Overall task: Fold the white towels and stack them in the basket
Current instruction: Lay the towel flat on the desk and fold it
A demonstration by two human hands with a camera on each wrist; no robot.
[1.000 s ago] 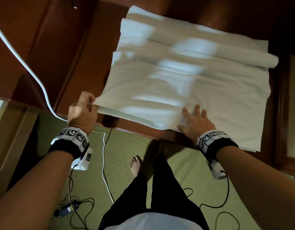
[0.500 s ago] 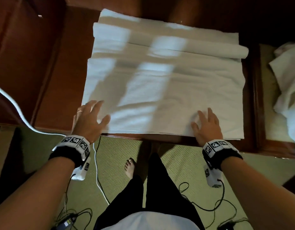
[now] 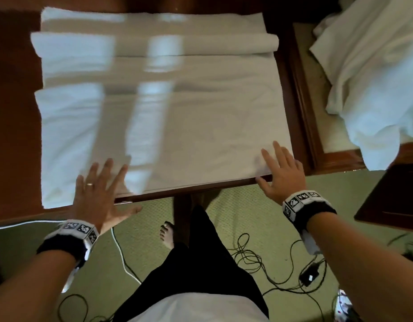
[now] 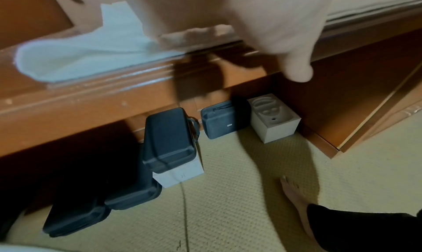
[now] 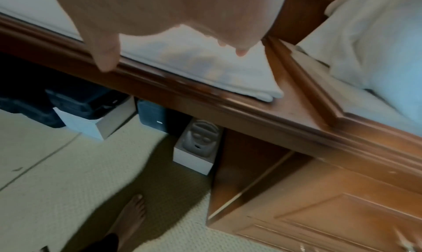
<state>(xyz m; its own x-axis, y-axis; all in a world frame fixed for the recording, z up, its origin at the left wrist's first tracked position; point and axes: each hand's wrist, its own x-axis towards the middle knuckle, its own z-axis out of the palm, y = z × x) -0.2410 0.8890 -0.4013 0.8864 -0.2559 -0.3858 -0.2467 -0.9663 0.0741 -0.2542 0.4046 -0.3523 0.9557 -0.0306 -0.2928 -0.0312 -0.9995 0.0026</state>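
A large white towel (image 3: 189,126) lies spread flat on the dark wooden table (image 3: 12,135), its far part gathered in rolled folds (image 3: 154,45). My left hand (image 3: 97,191) lies flat with spread fingers on the towel's near left edge, thumb hanging past the table edge. My right hand (image 3: 279,173) presses flat on the near right corner. The left wrist view shows the towel's near corner (image 4: 75,57) on the table edge; the right wrist view shows its doubled corner (image 5: 251,82). No basket is in view.
A heap of crumpled white towels (image 3: 372,73) lies on a surface to the right. Cables (image 3: 247,254) trail over the green carpet by my bare foot (image 3: 167,235). Dark cases (image 4: 169,140) and a white box (image 4: 274,118) sit under the table.
My left hand let go of the towel's left corner and now lies flat on its near edge. My right hand slid right along the near edge. The head view swung right, revealing the heap.
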